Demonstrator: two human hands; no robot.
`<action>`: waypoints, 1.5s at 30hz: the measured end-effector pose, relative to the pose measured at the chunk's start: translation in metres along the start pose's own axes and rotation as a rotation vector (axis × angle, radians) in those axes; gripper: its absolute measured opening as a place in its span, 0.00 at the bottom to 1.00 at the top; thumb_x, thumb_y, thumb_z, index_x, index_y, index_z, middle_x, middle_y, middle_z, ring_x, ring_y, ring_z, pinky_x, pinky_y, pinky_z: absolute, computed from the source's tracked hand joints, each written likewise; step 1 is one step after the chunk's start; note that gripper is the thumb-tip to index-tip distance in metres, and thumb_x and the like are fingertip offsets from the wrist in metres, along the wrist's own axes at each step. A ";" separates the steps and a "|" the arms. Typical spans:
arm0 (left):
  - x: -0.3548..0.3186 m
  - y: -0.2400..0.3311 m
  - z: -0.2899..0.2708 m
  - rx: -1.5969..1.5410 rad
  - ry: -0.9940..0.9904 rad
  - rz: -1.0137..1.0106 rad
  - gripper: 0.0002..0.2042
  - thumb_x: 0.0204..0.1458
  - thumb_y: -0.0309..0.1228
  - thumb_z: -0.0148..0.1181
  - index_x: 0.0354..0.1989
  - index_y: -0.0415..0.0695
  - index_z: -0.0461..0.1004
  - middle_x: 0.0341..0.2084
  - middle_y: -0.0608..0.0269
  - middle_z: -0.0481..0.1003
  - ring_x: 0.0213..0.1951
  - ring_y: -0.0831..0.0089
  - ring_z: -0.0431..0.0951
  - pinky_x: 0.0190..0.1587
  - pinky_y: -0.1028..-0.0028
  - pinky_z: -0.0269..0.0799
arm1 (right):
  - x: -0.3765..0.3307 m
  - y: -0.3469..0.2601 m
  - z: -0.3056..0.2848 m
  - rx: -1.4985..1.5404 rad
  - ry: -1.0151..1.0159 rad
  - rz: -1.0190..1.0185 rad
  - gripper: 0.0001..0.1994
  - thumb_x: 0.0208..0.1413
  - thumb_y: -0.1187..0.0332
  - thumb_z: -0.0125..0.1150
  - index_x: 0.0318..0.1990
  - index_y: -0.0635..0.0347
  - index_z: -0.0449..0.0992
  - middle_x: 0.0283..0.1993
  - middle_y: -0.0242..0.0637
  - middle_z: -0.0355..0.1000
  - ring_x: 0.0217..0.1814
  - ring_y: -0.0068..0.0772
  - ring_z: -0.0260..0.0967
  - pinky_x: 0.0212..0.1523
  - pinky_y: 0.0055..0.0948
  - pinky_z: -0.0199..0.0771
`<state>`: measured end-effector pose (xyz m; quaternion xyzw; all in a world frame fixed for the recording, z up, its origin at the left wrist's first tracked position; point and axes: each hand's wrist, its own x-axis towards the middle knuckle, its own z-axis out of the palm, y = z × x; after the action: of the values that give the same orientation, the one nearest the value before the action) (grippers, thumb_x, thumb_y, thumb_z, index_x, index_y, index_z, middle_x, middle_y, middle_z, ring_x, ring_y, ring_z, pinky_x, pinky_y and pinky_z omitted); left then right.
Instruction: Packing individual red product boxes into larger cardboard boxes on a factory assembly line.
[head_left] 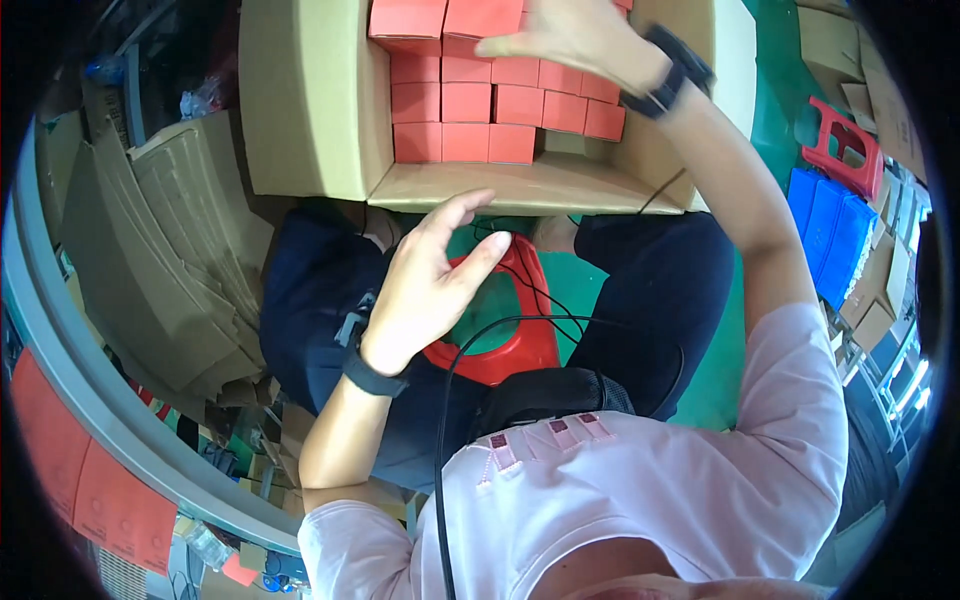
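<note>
In front of my knees stands an open brown cardboard carton (310, 110) holding rows of small red boxes (465, 142). Two more red boxes (407, 18) sit higher at its far left part. My right hand (580, 45) is stretched over the boxes at the far side, thumb out to the left; its fingertips are partly cut off by the upper edge. I see nothing held in it. My left hand (430, 280) hovers above my lap, near the carton's near edge, with thumb and fingers apart and nothing in it. A gap shows at the carton's near right corner.
Flattened cardboard (170, 250) leans at the left, beside a curved grey edge (150, 470) and red sheets (120, 510). Between my legs is a red plastic stool (537, 290), crossed by a black cable (442, 480). A blue bin (830, 235) and another red stool (845, 155) stand right.
</note>
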<state>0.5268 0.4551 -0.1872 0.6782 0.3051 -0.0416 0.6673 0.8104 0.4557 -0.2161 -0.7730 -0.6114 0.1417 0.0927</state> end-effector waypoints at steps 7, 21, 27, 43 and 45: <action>-0.022 0.001 -0.005 0.077 -0.037 0.066 0.21 0.53 0.33 0.61 0.54 0.37 0.70 0.51 0.46 0.73 0.56 0.56 0.72 0.58 0.67 0.66 | -0.011 0.023 0.004 0.020 -0.104 0.064 0.29 0.36 0.59 0.69 0.41 0.75 0.71 0.42 0.60 0.73 0.44 0.53 0.73 0.46 0.41 0.74; -0.020 -0.021 -0.001 -0.020 0.014 -0.043 0.22 0.53 0.35 0.62 0.55 0.39 0.70 0.46 0.47 0.76 0.52 0.58 0.74 0.56 0.65 0.66 | -0.133 0.114 0.023 0.322 -0.517 0.243 0.40 0.38 0.59 0.67 0.60 0.72 0.63 0.50 0.56 0.72 0.50 0.48 0.71 0.55 0.34 0.70; -0.016 -0.023 0.002 -0.029 0.001 -0.076 0.22 0.54 0.35 0.62 0.55 0.40 0.70 0.46 0.46 0.76 0.52 0.58 0.74 0.57 0.64 0.66 | -0.137 0.100 0.047 0.166 -0.584 0.076 0.39 0.41 0.60 0.67 0.62 0.67 0.61 0.56 0.56 0.67 0.56 0.53 0.67 0.59 0.38 0.67; -0.014 -0.018 0.007 -0.002 -0.046 -0.063 0.21 0.54 0.33 0.62 0.55 0.39 0.70 0.49 0.46 0.75 0.53 0.57 0.74 0.56 0.66 0.66 | -0.197 0.086 0.108 0.221 -0.395 -0.018 0.38 0.49 0.52 0.65 0.62 0.67 0.58 0.60 0.58 0.62 0.61 0.55 0.62 0.61 0.43 0.65; -0.008 -0.013 0.009 0.037 -0.056 -0.027 0.21 0.53 0.33 0.62 0.55 0.39 0.70 0.48 0.46 0.75 0.53 0.57 0.74 0.56 0.66 0.66 | -0.207 0.106 0.136 0.177 -0.314 0.125 0.40 0.49 0.51 0.65 0.63 0.69 0.56 0.60 0.59 0.62 0.61 0.55 0.62 0.60 0.43 0.65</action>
<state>0.5168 0.4429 -0.1961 0.6850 0.2945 -0.0751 0.6621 0.8189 0.2251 -0.3565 -0.7667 -0.5542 0.3194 0.0545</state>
